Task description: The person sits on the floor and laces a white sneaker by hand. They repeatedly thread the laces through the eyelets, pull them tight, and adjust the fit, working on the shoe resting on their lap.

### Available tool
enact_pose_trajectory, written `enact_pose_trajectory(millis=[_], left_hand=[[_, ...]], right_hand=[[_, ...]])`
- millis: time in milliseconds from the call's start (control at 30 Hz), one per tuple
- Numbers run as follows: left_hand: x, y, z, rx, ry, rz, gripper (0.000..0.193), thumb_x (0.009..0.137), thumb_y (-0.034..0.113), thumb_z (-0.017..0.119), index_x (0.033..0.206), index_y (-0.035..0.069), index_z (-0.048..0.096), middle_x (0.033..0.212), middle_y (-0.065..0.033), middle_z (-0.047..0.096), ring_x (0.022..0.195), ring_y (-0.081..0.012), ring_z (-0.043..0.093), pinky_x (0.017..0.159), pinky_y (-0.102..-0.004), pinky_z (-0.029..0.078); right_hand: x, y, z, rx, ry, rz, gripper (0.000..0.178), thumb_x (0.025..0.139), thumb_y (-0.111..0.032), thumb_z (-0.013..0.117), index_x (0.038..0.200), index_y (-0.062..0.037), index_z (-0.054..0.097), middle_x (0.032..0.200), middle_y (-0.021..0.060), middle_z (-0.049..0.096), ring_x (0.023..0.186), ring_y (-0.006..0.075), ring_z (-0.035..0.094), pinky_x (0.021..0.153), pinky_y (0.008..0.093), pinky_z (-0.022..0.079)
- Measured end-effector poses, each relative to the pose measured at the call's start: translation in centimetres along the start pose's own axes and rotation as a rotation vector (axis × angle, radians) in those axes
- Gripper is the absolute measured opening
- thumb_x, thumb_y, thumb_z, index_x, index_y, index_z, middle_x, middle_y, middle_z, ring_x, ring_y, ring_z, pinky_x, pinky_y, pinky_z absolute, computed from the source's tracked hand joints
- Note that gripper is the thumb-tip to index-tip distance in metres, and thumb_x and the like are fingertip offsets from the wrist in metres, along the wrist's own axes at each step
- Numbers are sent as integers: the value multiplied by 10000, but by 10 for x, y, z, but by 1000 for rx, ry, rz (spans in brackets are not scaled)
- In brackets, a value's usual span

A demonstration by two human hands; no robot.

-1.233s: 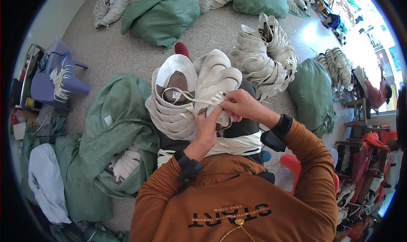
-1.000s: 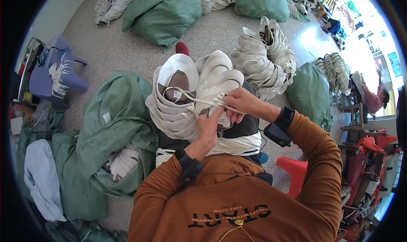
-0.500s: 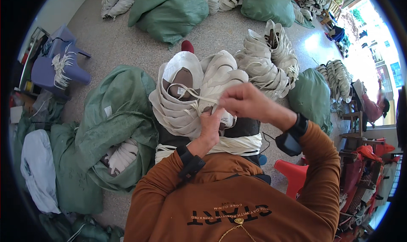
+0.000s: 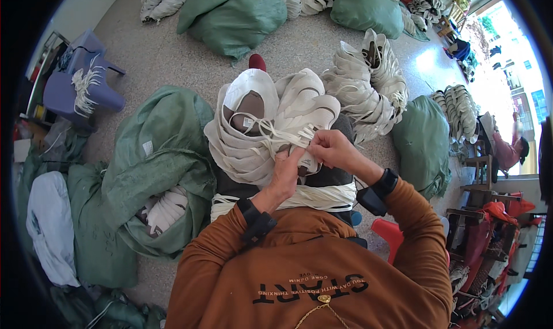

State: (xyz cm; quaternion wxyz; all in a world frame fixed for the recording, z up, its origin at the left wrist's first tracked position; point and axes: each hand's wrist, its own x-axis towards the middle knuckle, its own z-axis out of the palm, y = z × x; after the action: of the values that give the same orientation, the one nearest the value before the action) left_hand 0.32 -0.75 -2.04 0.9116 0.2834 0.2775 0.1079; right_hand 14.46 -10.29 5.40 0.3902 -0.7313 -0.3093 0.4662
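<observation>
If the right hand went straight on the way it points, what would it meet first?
Most likely the flat off-white laces on the off-white fabric shoe upper, just ahead of the bare right hand. The bare left hand is close beside that line, and depth is unclear.

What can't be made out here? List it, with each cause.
Head view, all four:
What the right hand touches: covered by the hand itself.
Most of the red footwear: behind the pale shoes.
Contents of the green sack at right: under its cloth.
Hands of the co-worker: too small against the glare.
</observation>
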Motion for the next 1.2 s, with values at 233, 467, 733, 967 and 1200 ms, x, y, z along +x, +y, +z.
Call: enact_pose_trajectory(millis=[233, 467, 733, 967, 1200], left_hand=[[-5, 6, 10, 37, 85, 45, 240, 954, 216, 656, 1088, 20, 691, 977, -9, 688, 829, -88, 638, 708, -271, 514], [-3, 2, 10, 27, 74, 95, 261, 959, 216, 661, 1111, 7, 690, 989, -19, 694, 829, -97, 642, 732, -276, 521], [-4, 5, 10, 26, 63, 53, 275, 949, 194, 657, 1126, -17, 666, 1030, -42, 692, 875, -118, 657, 756, -292, 534], [-4, 10, -3, -65, -8, -62, 307, 924, 158, 658, 1211, 53, 630, 1105, -53, 686, 952, -177, 679, 820, -358, 555], [0, 10, 11, -10, 107, -81, 277, 921, 192, 683, 1177, 90, 648, 1043, -20, 694, 896, -153, 683, 734, -347, 570]], right_hand=[[-10, -4, -1, -85, 40, -90, 148, 946, -136, 634, 871, -10, 652, 660, -13, 600, 524, 38, 514, 454, 210, 394], [-72, 21, -55, -85, 74, 40, 129, 938, -131, 641, 907, -12, 682, 695, -20, 607, 577, 34, 533, 502, 206, 413], [-88, 34, -66, -510, -58, -156, 113, 935, -131, 667, 916, -21, 688, 697, -13, 607, 618, 64, 561, 559, 229, 451], [-49, -27, -84, 176, 164, -175, 139, 949, -135, 653, 925, 1, 663, 719, 10, 623, 627, 99, 570, 584, 276, 479], [-4, -9, -22, 0, 103, -335, 116, 968, -100, 645, 970, 16, 651, 784, -2, 632, 700, 58, 579, 630, 235, 488]])
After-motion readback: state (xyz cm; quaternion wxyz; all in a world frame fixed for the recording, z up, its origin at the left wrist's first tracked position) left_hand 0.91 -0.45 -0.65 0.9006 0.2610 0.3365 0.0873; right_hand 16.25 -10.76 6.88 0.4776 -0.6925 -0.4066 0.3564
